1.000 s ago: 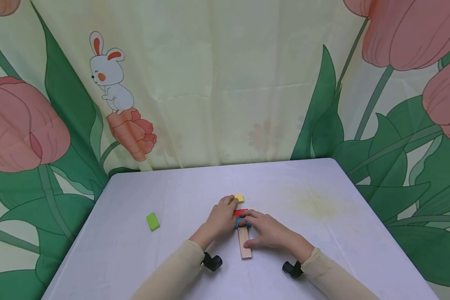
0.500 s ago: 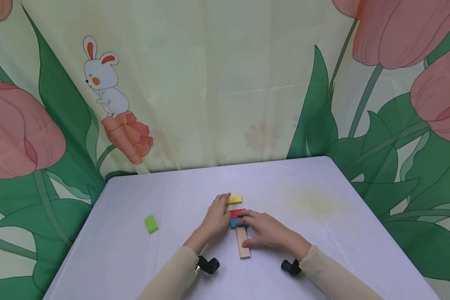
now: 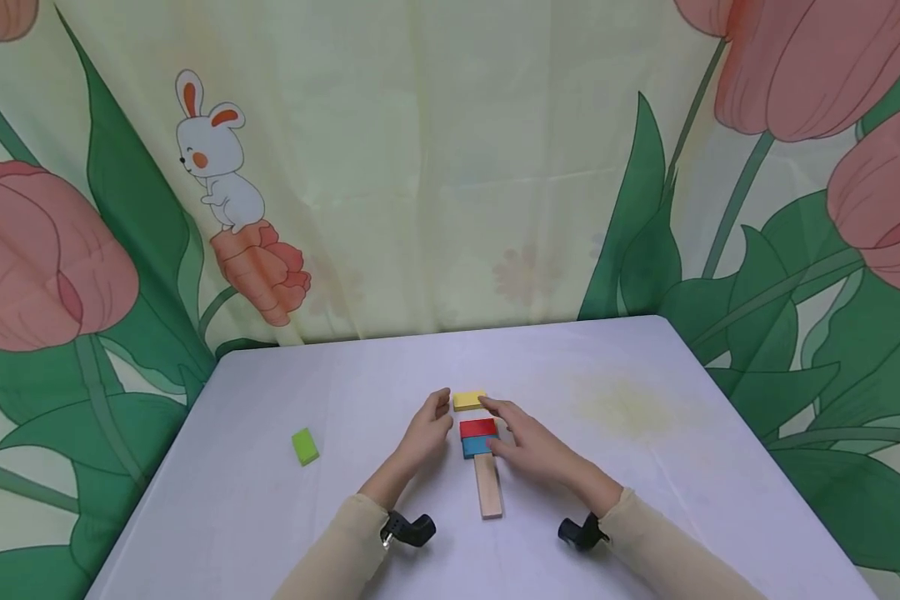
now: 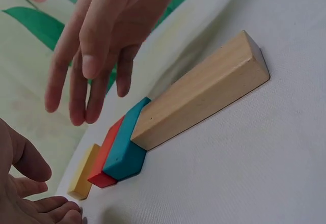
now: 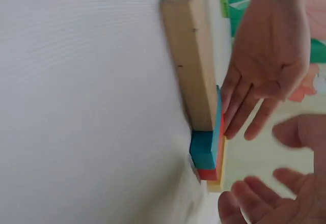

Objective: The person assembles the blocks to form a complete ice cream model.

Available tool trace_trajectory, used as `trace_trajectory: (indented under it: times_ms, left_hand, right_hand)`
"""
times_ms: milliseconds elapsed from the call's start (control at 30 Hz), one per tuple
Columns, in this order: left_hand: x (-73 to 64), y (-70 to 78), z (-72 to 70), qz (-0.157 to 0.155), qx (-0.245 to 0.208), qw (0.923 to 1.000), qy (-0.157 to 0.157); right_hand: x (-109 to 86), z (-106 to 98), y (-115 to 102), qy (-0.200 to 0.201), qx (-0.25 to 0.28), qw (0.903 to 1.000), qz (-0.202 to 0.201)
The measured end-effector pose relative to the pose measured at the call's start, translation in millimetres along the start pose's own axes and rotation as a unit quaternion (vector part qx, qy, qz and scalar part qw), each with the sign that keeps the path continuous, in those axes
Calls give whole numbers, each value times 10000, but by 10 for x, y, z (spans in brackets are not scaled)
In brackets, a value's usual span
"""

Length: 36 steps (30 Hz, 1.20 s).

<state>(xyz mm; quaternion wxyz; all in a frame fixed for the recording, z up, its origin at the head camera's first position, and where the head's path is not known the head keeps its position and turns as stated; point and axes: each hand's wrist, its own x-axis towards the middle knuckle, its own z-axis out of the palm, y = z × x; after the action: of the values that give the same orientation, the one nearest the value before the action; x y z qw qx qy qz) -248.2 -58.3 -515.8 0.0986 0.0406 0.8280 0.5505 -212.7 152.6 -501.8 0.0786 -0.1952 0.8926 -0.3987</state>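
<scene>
A natural wooden block (image 3: 487, 487) lies lengthwise, its far end against a blue block (image 3: 476, 447). Directly behind the blue one a red block (image 3: 477, 428) touches it. Past a small gap lies a yellow block (image 3: 467, 401). My left hand (image 3: 424, 432) is just left of the row, fingers loosely bent and holding nothing. On the other side my right hand (image 3: 534, 443) hovers with spread, relaxed fingers. Its fingertips are near the yellow and blue blocks; the left wrist view shows them apart from the row (image 4: 118, 152).
A green block (image 3: 305, 447) lies alone on the left of the white-covered table (image 3: 217, 508). Behind the table's far edge hangs a curtain (image 3: 435, 208) printed with tulips and a rabbit. Each wrist wears a small black camera (image 3: 412, 530).
My left hand has drawn back leftward from the yellow block. My right hand has lifted off the wooden and blue blocks and shifted forward towards the yellow one.
</scene>
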Motion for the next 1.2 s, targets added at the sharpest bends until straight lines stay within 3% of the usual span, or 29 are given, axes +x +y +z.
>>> trace_trajectory:
  times_ms: [167, 367, 733, 1200]
  left_hand:
    - [-6, 13, 16, -143, -154, 9998, 12]
    - [-2, 14, 40, -197, -354, 9991, -136]
    - [-31, -7, 54, -197, -371, 9990, -141]
    - [-166, 1, 39, -152, -287, 9984, -463]
  right_hand:
    - [182, -12, 55, 259, 1071, 9906, 808]
    - [285, 23, 171, 192, 1669, 9768, 1330]
    - [244, 28, 191, 103, 1955, 9705, 1410]
    - [125, 10, 198, 28, 2046, 9709, 1246]
